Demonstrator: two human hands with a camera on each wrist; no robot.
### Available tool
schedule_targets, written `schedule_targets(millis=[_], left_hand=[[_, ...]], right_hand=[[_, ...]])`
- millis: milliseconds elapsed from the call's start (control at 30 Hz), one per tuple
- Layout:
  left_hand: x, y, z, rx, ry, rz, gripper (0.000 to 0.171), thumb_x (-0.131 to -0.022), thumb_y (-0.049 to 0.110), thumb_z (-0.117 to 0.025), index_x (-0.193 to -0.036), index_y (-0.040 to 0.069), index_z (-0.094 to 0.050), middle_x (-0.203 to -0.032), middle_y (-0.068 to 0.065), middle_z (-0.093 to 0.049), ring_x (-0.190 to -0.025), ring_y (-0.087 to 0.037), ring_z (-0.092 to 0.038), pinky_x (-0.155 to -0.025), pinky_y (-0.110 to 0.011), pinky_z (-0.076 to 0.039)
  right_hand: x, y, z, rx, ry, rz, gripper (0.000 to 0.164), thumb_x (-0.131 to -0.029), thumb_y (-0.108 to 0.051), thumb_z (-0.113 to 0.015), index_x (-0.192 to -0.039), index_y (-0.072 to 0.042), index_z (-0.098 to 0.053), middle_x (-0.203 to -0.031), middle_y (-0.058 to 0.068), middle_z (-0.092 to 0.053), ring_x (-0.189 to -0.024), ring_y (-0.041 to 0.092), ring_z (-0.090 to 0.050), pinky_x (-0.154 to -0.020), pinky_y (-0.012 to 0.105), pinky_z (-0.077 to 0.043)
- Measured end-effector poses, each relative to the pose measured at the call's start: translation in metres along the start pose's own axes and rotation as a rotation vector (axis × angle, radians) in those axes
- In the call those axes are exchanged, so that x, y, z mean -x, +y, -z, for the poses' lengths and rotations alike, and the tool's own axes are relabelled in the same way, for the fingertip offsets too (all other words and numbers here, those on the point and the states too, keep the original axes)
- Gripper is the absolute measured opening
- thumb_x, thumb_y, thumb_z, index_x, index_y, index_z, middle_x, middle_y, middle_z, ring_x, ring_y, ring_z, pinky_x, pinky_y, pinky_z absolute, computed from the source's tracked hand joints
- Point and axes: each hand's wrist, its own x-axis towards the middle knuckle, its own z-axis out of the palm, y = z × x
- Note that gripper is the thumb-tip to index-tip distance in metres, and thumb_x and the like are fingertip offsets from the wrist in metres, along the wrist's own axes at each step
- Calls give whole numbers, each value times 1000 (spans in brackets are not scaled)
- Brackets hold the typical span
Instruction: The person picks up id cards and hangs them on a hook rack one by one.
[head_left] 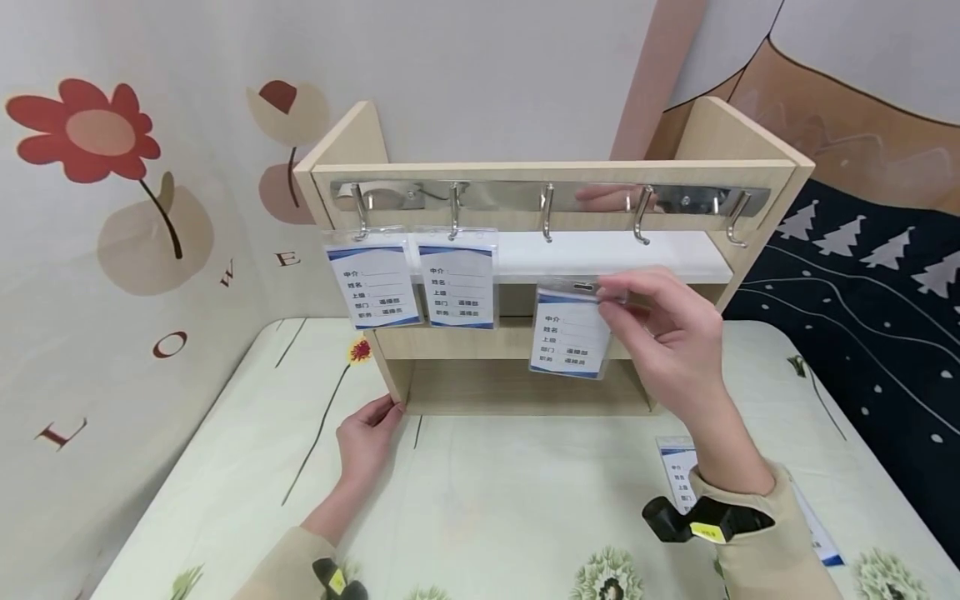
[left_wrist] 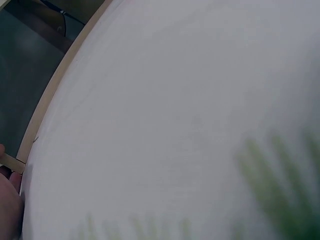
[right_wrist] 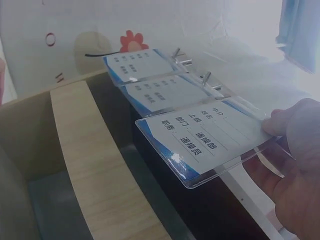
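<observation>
My right hand (head_left: pixel 667 342) pinches the upper right corner of a clear-sleeved badge (head_left: pixel 570 333), held in front of the shelf below the middle hook (head_left: pixel 547 215). In the right wrist view that badge (right_wrist: pixel 205 142) lies tilted, thumb and fingertips at its top edge. Two like badges hang from the two leftmost hooks, the first badge (head_left: pixel 377 285) beside the second badge (head_left: pixel 457 286). My left hand (head_left: pixel 367 442) holds the lower left front corner of the wooden shelf (head_left: pixel 517 344); at the left wrist view's edge only part of this hand (left_wrist: pixel 9 205) shows.
More badges (head_left: pixel 678 471) lie on the table under my right forearm, partly hidden by it. A metal hook strip (head_left: pixel 502 197) runs along the shelf's top board, its right hooks bare. Behind stands a printed curtain (head_left: pixel 480 75); a flowered cloth (head_left: pixel 480 500) covers the table.
</observation>
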Motion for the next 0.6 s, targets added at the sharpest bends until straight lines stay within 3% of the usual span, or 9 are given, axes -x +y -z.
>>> schedule_targets(millis=[67, 200, 300, 433, 600], left_hand=[[0, 0, 0, 2, 2, -10, 24, -95, 5, -72, -118, -3, -74, -111, -20, -74, -98, -15, -73, -74, -9, -53], [0, -1, 0, 6, 6, -12, 24, -95, 5, -72, -118, -3, -74, -111, -20, -74, -98, -15, -73, -74, -10, -53], [0, 0, 1, 3, -4, -3, 25, -95, 6, -72, -119, -3, -74, -112, -19, -74, -96, -9, -71, -75, -10, -54], [-1, 0, 1, 2, -15, 14, 26, -96, 7, -72, -120, -1, -74, -113, -18, -74, -93, -1, -69, -75, -11, -54], [-1, 1, 1, -5, -11, 13, 26, -96, 7, -72, -120, -1, -74, -113, -18, -74, -98, -13, -72, -75, -10, -54]], right_hand=[[-3, 0, -4, -7, -1, 6, 16, -94, 3, -71, -107, 12, -70, -104, 6, -72, -96, 16, -67, -84, 24, -58], [-8, 1, -12, -17, 3, 29, 16, -91, 15, -65, -106, 12, -70, -102, 9, -71, -94, 15, -65, -80, 20, -56], [-12, 3, -20, -29, 27, 44, 23, -87, 25, -60, -105, 14, -69, -101, 12, -70, -92, 16, -64, -76, 20, -54], [-14, 5, -31, -47, 75, 55, 22, -88, 25, -58, -104, 16, -68, -101, 13, -69, -94, 17, -64, -77, 20, -54], [-20, 5, -44, -83, 129, 73, 20, -89, 24, -56, -105, 17, -67, -102, 12, -67, -95, 18, -63, -80, 22, -54]])
